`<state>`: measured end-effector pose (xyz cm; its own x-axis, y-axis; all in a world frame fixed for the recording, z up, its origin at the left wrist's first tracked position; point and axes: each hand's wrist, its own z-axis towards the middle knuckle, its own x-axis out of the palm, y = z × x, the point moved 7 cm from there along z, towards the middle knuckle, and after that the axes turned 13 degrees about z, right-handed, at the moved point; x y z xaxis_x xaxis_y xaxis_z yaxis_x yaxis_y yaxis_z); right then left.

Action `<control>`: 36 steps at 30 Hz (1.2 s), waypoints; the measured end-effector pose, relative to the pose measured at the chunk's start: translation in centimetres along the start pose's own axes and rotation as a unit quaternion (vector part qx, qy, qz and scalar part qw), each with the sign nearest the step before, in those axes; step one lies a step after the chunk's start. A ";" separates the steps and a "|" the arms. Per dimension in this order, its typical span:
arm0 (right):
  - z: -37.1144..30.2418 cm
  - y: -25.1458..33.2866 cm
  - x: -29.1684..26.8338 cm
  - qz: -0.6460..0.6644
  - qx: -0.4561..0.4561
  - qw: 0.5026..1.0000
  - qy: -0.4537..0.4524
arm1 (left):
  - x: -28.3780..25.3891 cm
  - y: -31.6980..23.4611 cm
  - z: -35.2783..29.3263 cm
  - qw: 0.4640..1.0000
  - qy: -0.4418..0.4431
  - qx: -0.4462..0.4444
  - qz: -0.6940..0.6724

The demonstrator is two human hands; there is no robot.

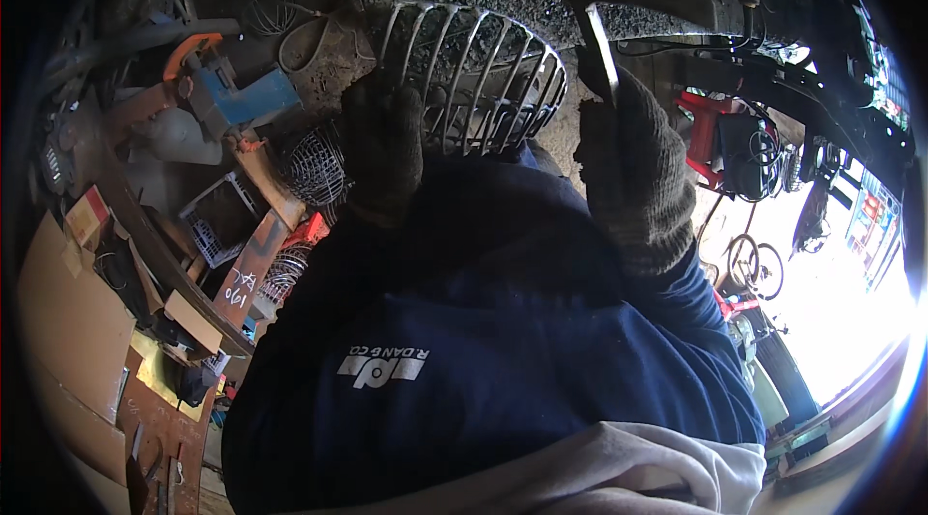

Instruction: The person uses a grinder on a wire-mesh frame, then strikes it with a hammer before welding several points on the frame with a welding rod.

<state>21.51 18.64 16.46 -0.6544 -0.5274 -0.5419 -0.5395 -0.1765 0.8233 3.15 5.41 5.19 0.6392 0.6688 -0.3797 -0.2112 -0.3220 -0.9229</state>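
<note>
My left hand [382, 143], in a dark work glove, grips the left rim of a domed wire guard [474, 70] made of curved metal rods. It is held up in front of my chest, over gravelly ground. My right hand [633, 162], in a grey knit glove, is closed around the handle of a hammer-like tool [599, 41]. The tool's dark head points left above the wire guard's right edge. My dark blue sleeves and jacket fill the lower middle of the view.
A smaller wire cage [314, 167] lies at the left beside a blue machine [237, 94]. A cluttered workbench [145, 254] with cardboard, tools and a plastic crate runs down the left. A red stool [706, 123] and cables stand at the right, where bright daylight comes in.
</note>
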 end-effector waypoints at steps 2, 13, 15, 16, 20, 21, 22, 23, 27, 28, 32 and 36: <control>-0.4 -0.7 0.6 -0.028 -0.017 0.999 -0.010 | 0.2 -0.7 0.4 0.993 0.049 0.023 0.102; -0.4 -1.1 0.6 -0.012 0.001 1.000 0.006 | 0.3 -0.5 0.4 0.967 0.033 0.135 0.213; -0.1 -0.5 0.3 0.023 0.035 0.999 0.017 | 0.7 -1.7 -0.4 0.870 -0.022 0.297 0.394; -0.1 -0.3 0.3 0.020 0.031 0.999 0.014 | 0.1 -1.1 0.2 0.946 -0.010 0.183 0.266; 0.0 -1.5 0.7 -0.019 -0.003 1.000 0.015 | 0.3 -0.3 0.5 0.981 0.088 0.047 0.164; 0.1 -2.1 0.7 -0.003 0.007 1.000 0.022 | 0.4 -0.4 0.6 0.971 0.089 0.080 0.208; 0.0 -2.2 0.5 0.023 0.030 0.999 0.011 | 0.4 -0.6 0.6 0.957 0.088 0.114 0.251; 0.1 -2.3 0.3 0.050 0.048 0.998 0.000 | 0.3 -0.9 0.6 0.958 0.054 0.128 0.250; 1.1 -3.0 -0.8 0.105 0.059 0.992 -0.024 | -0.2 -0.8 0.6 0.980 -0.004 0.092 0.176; 1.3 -3.4 -1.1 0.109 0.056 0.992 -0.026 | 0.0 -0.7 0.5 0.968 0.016 0.128 0.216; 1.9 -5.9 -0.9 0.222 0.228 0.947 -0.044 | -0.5 -0.8 -0.3 0.997 0.049 0.054 0.034; 1.9 -9.9 -1.7 0.311 0.231 0.918 -0.081 | -1.6 -0.3 0.3 0.991 0.069 0.064 0.094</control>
<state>26.90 22.87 8.90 -0.9624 -0.2687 -0.0396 -0.1764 0.5079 0.8431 1.99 4.62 6.10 0.6729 0.5047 -0.5408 -0.4226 -0.3377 -0.8410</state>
